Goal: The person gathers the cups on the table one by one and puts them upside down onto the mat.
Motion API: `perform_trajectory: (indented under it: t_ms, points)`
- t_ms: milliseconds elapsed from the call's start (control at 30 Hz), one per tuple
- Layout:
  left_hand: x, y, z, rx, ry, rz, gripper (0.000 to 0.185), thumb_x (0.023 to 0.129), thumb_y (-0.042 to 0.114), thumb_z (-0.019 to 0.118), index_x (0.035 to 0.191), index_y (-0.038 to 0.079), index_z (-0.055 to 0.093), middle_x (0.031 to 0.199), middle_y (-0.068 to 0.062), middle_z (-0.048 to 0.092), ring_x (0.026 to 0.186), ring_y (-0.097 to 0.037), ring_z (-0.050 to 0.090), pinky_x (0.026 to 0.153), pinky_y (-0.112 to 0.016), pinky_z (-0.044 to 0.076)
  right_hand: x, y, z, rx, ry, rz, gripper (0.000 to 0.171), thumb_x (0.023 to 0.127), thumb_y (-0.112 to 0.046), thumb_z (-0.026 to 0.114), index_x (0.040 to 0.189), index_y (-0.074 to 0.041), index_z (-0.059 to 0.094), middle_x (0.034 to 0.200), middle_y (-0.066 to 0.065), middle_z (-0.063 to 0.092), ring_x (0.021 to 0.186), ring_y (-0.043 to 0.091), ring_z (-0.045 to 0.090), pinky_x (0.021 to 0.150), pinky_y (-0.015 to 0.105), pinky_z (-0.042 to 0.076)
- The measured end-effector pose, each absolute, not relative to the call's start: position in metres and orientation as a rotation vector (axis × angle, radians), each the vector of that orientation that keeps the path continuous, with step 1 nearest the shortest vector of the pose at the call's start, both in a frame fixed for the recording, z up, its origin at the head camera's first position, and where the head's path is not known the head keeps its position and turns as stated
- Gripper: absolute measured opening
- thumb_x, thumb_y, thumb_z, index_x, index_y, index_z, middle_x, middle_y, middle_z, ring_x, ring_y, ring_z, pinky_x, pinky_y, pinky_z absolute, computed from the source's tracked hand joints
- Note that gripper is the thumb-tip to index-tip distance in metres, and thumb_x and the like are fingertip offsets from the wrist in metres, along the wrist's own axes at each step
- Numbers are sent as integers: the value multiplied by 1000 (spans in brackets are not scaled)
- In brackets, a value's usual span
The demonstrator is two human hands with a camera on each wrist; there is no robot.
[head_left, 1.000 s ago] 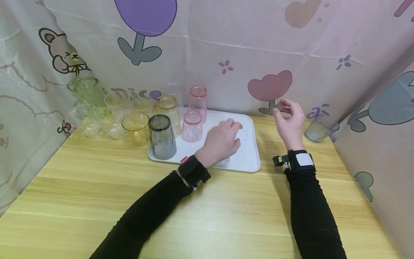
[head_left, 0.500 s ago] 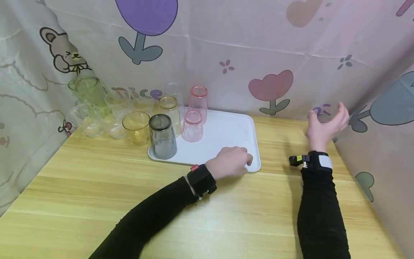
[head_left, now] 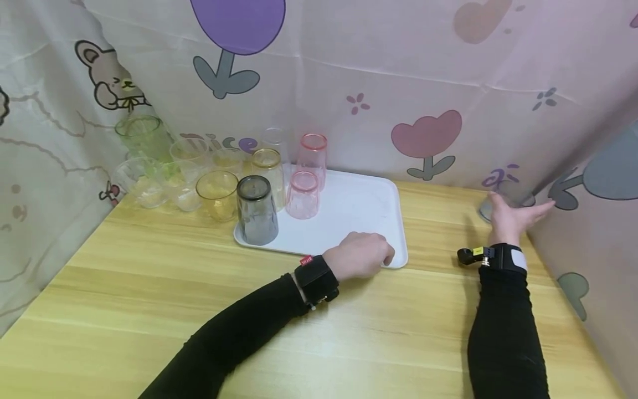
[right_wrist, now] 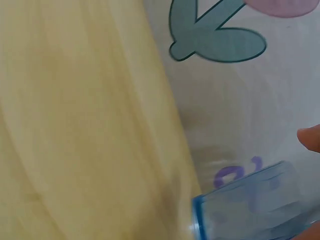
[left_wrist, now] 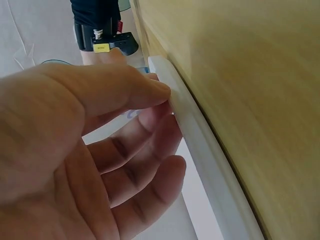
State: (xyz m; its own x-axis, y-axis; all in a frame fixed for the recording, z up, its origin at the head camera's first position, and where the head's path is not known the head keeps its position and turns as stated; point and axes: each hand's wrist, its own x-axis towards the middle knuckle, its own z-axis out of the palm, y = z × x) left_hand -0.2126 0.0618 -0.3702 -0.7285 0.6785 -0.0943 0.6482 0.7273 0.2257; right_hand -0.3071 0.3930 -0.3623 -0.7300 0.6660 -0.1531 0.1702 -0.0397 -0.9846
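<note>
My left hand (head_left: 361, 255) is at the front right edge of a white tray (head_left: 359, 205). In the left wrist view, its thumb and curled fingers pinch the tray's raised rim (left_wrist: 200, 135). My right hand (head_left: 510, 221) is spread, thumb apart from the fingers, close in front of a clear drinking glass (right_wrist: 250, 205) at the table's far right corner. The hand partly covers that glass in the head view. In the right wrist view, a thumb tip (right_wrist: 310, 138) shows apart from the glass; whether the lower fingers touch it, I cannot tell.
On the tray's left part stand a grey glass (head_left: 257, 213), a yellow glass (head_left: 269, 174), two pink glasses (head_left: 303, 199) and a clear one behind. Left of it are an amber cup (head_left: 217, 197), several clear cups (head_left: 142, 183) and a green glass (head_left: 144, 138). Patterned curtains border the wooden table (head_left: 349, 343).
My left hand has come back from over the tray to its front rim. My right hand has moved right, its fingers spreading, to the clear glass. The view has shifted slightly.
</note>
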Motion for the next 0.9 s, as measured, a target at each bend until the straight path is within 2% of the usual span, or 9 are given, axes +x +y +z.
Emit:
perform_trajectory:
  t_ms: [167,433,633,900]
  points:
    - [-212,67,-371,1084,2756,264,32,94,0,60,101,26,76,103,15,67,96,-4,60,75,-33,54,-309,405,-369,-880,-1872,1844,130,90,-28,82,157,-44,-28,165,-23,-27,150,-3,-20,122,19,-1]
    - [-210,73,-369,1101,2748,239,30,94,0,59,99,26,73,98,14,64,92,-4,59,71,-28,51,-310,418,-367,-897,-1776,1962,127,94,-14,76,157,-40,-31,164,-23,-25,150,-5,-16,119,14,12]
    - [-210,71,-368,1108,2757,240,31,94,-2,58,97,24,73,95,13,64,87,-4,57,68,-28,51,-315,423,-374,-940,-1737,2007,118,95,-12,74,163,-37,-19,168,-21,-17,151,-3,-12,120,15,10]
    - [-212,64,-373,1078,2771,238,31,92,-2,58,96,25,73,93,14,63,87,-4,57,67,-28,49,-328,418,-388,-921,-1647,2052,117,87,-4,82,164,-40,2,171,-16,-3,152,-2,-1,122,17,15]
